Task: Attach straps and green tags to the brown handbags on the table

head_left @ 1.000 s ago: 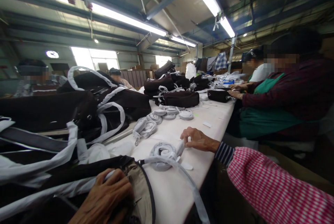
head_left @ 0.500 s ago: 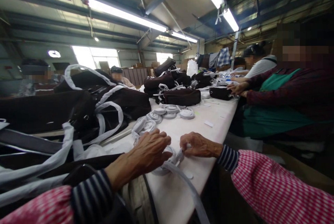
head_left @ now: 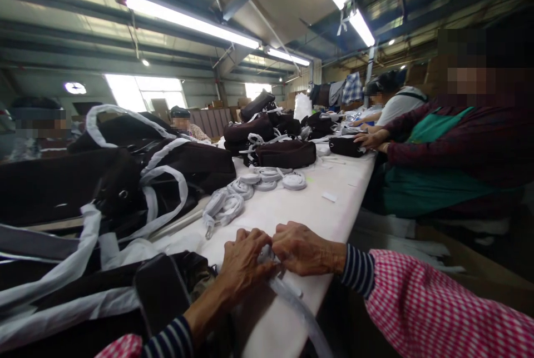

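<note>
My left hand point(head_left: 246, 260) and my right hand point(head_left: 304, 249) meet over the table's near edge. Between them is part of a strap point(head_left: 306, 313) in a pale, translucent wrapping, gripped by the fingers of both hands. Its loose tail curves down past the edge toward the bottom of the view. Most of the gripped part is hidden behind my fingers. Just beyond my hands lie several coiled, wrapped straps point(head_left: 227, 206), one round coil point(head_left: 294, 180) a little apart from the others.
Dark bags point(head_left: 187, 160) with white-wrapped handles crowd the left side, and more dark bags point(head_left: 286, 154) stand farther back. Across the table's right edge, a co-worker in a green apron point(head_left: 434, 191) handles a small dark bag point(head_left: 346, 146). A paper slip point(head_left: 329, 197) lies on the white tabletop point(head_left: 321, 219).
My hands have come together, the right moving left toward the other. The coil seen under them before is now mostly covered. The view has shifted slightly right.
</note>
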A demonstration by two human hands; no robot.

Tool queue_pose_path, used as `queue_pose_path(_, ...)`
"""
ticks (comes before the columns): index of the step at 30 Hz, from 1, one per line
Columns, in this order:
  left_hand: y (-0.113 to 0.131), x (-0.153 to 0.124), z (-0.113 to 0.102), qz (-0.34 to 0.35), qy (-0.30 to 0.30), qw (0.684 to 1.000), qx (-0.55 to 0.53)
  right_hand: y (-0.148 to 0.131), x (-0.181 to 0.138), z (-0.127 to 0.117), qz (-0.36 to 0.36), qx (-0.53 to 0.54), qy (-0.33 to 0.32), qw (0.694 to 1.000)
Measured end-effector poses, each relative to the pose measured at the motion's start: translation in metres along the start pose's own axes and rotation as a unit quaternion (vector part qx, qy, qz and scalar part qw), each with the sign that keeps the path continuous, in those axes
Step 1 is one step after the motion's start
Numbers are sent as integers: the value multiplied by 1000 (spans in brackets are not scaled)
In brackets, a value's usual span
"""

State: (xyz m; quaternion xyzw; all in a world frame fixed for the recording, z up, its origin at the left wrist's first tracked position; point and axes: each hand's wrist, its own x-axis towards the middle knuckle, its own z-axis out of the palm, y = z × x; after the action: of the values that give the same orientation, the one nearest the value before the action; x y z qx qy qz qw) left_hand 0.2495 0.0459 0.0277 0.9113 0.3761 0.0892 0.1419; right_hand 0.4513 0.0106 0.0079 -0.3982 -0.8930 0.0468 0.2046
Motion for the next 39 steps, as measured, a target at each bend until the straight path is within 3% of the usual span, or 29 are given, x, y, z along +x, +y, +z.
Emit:
queue_pose_path(2, 0, 0, 1, 5, 1, 1000, 11, -1, -3, 3, 18, 35, 20, 999)
queue_pose_path(5, 2, -2, 4, 15, 2, 999, 32, 2, -7, 7, 70, 177, 62, 980)
queue_pose_path(9, 5, -4, 11, 8, 33, 999, 27, 7, -8, 6, 153, 427, 35, 891)
queue_pose_path(11, 6, -4, 14, -4, 45, 999, 20, 10, -11, 3, 177, 472, 49, 862)
queue_pose_path(16, 9, -4, 15, -8, 46, 999, 14, 24, -27, -3, 237, 363, 187, 881)
queue_pose_path(21, 8, -5, 20, 14, 53, 998, 41, 23, -37, 1, 235, 364, 127, 892)
queue_pose_path(27, 8, -4, 25, 60, 38, 995, 76, 11, -30, 8, 235, 315, 122, 911)
queue_pose_path(33, 6, -3, 17, 44, 64, 997, -18, 13, -23, -2, 262, 410, 84, 870)
queue_pose_path(39, 1, -1, 23, 36, 112, 992, -53, 16, -19, -10, 289, 428, 121, 847)
